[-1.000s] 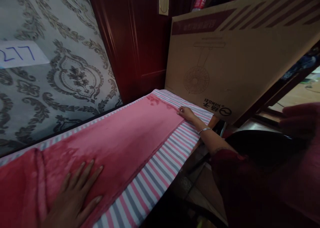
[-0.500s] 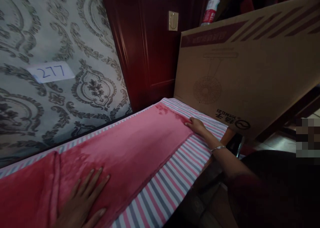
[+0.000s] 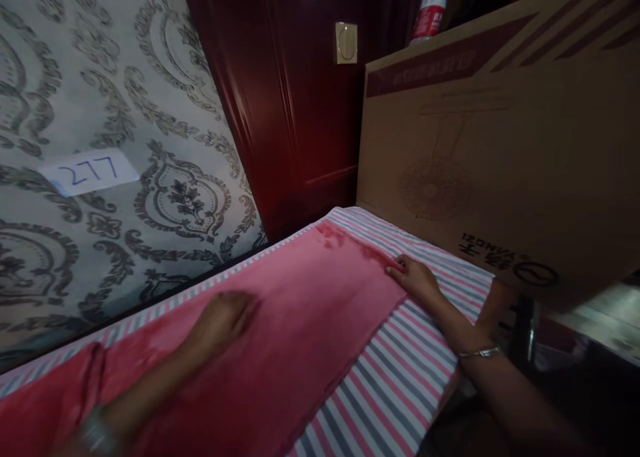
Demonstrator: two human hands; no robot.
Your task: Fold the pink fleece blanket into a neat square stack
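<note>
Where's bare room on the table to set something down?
Free: the striped cloth strip along the near edge, between pink fabric and table edge. Crowded: far end, where the right hand pins the fabric beside the box; left hand lies mid-fabric.

Both hands (image 3: 417, 280) rest on pink cloth (image 3: 280, 323).

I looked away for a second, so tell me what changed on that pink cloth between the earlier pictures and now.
The left hand slid forward across the pink cloth, farther from the person, and is blurred mid-sweep. The right hand stayed pinching the cloth's far corner near the cardboard box. The cloth still lies flat on the striped sheet.
</note>
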